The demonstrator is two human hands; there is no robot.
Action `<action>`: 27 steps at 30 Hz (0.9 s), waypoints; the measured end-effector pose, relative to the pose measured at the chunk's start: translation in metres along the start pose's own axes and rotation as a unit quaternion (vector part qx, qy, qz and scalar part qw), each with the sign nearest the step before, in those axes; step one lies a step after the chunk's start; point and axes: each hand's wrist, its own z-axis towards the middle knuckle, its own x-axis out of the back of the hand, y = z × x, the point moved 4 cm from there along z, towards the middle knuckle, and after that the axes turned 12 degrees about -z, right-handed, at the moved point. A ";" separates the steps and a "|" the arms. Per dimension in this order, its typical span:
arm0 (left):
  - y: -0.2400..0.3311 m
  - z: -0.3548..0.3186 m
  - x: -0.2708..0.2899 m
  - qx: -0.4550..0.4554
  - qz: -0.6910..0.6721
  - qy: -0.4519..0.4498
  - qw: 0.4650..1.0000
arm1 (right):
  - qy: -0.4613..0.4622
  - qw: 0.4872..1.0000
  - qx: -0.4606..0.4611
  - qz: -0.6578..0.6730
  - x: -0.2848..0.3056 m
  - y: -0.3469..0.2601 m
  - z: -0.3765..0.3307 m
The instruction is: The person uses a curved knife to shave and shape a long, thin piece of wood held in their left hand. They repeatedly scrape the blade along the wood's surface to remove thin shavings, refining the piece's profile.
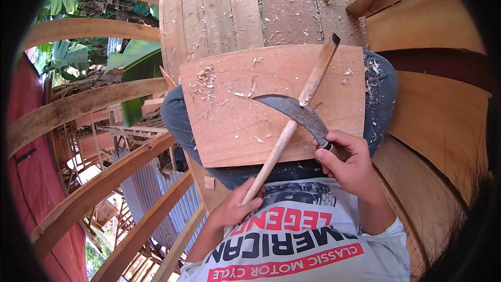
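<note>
Wooden stick (277,150): set diagonally over the lap, its near end in the left hand (241,206), whose fingers are closed around it. The far end, beyond the fingers of both hands, has a dark, angled tip; the near half is pale, the far half browner.

Curved knife (297,110): its handle is wrapped by the fingers of the right hand (344,159). The blade extends forward and leftward from those fingers and crosses over the stick, concave edge facing the left fingers.

Beyond both sets of fingers, a wooden board (219,130) spans the knees; its near edge lies just ahead of the left fingers. Shavings (205,79) are clustered near its far left corner.

Markings: the T-shirt (292,250), behind the fingers, bears black and red lettering and a red band, upside down in this view.

Room: left of the left fingers, a slatted railing (91,206) has open gaps; right of the right fingers, wooden panels (430,112) bound the space.
</note>
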 end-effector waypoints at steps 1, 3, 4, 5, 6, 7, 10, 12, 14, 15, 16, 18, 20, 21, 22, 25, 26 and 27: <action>0.000 0.000 0.000 0.000 -0.002 0.001 1.000 | -0.056 0.997 -0.024 0.056 0.004 0.001 0.002; -0.001 0.000 0.001 -0.002 -0.004 0.000 1.000 | -0.143 0.975 -0.062 0.159 0.004 0.000 0.000; -0.001 0.001 0.001 -0.005 -0.004 -0.001 1.000 | -0.174 0.960 -0.074 0.205 0.004 -0.001 -0.003; -0.001 0.001 0.002 -0.008 -0.004 -0.003 1.000 | -0.205 0.942 -0.087 0.250 0.002 -0.002 -0.004; 0.000 0.001 0.001 -0.010 -0.007 -0.003 1.000 | -0.200 0.946 -0.094 0.239 0.002 0.000 -0.004; 0.000 0.002 0.001 -0.012 -0.010 -0.003 1.000 | -0.194 0.949 -0.102 0.228 0.002 0.005 -0.003; -0.002 0.002 0.002 0.000 -0.019 -0.006 1.000 | -0.141 0.974 -0.068 0.165 -0.002 0.017 0.002; -0.003 0.002 0.002 0.005 -0.020 -0.006 1.000 | -0.122 0.977 -0.061 0.162 -0.002 0.018 0.003; -0.002 0.001 0.002 0.002 -0.017 -0.002 1.000 | -0.133 0.965 -0.088 0.209 -0.001 0.016 0.006; -0.002 0.001 0.002 -0.004 -0.015 -0.003 1.000 | -0.171 0.955 -0.109 0.218 -0.001 0.014 0.004; -0.002 0.002 0.002 -0.009 -0.012 -0.004 1.000 | -0.210 0.943 -0.129 0.225 0.000 0.013 0.002; -0.002 0.001 0.002 -0.008 -0.011 -0.002 1.000 | -0.285 0.917 -0.169 0.223 -0.005 0.014 -0.002; -0.003 0.000 0.003 0.004 -0.014 0.003 1.000 | -0.360 0.887 -0.206 0.202 -0.012 0.019 -0.007; -0.003 0.000 0.002 0.008 -0.012 0.001 1.000 | -0.352 0.895 -0.181 0.206 -0.012 0.022 -0.007; -0.001 0.001 0.002 0.012 -0.010 -0.002 1.000 | -0.305 0.912 -0.161 0.221 -0.006 0.021 -0.005; 0.000 0.001 0.001 0.018 -0.018 -0.005 1.000 | -0.209 0.939 -0.114 0.247 0.002 0.019 -0.001; 0.001 0.001 0.000 0.018 -0.022 -0.007 1.000 | -0.251 0.926 -0.141 0.246 -0.004 0.019 -0.005; 0.000 0.002 0.000 0.013 -0.012 -0.005 1.000 | -0.289 0.911 -0.166 0.243 -0.008 0.019 -0.010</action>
